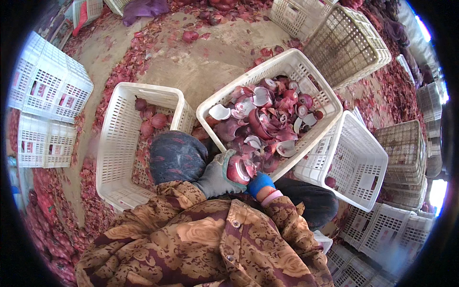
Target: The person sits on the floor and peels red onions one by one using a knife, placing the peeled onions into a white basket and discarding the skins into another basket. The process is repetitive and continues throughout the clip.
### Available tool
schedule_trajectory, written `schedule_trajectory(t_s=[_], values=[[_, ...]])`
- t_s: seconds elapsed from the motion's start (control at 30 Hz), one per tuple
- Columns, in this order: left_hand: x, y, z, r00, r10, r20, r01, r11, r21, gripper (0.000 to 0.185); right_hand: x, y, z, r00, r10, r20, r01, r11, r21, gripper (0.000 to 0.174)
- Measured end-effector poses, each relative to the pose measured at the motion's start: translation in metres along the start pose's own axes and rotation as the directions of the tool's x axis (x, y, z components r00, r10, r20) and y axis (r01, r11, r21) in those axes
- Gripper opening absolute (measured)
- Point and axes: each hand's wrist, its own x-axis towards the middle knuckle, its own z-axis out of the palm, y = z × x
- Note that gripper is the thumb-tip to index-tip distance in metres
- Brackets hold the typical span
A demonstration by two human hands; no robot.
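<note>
My left hand (218,177), in a grey glove with green trim, holds a partly peeled red onion (237,173) whose white inner layer shows on one side. Close against the onion's right side is my right hand (260,184), wearing a blue covering, with a pink band at the wrist. Its fingertips are hidden, and whether it grips a tool is not visible. Just beyond both hands, a tilted white plastic crate (247,77) holds loose onion skins (260,122) and cut onion pieces. Left of my knee, another white crate (107,143) contains several whole red onions (157,121).
A white crate (362,172) with a few onions stands at right. Soiled crates (344,46) stand at the upper right, and stacked white crates (53,86) at left. Onion skins (132,53) litter the concrete floor (172,68). Net bags of onions (53,229) lie lower left.
</note>
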Motion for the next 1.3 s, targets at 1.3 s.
schedule_trajectory(t_s=[1.3], values=[[-0.009, -0.008, 0.002, 0.993, -0.049, -0.108, -0.005, 0.891, -0.453, 0.08, -0.04, -0.011, -0.009, 0.826, 0.306, -0.473, 0.421, 0.222, 0.88, 0.044]])
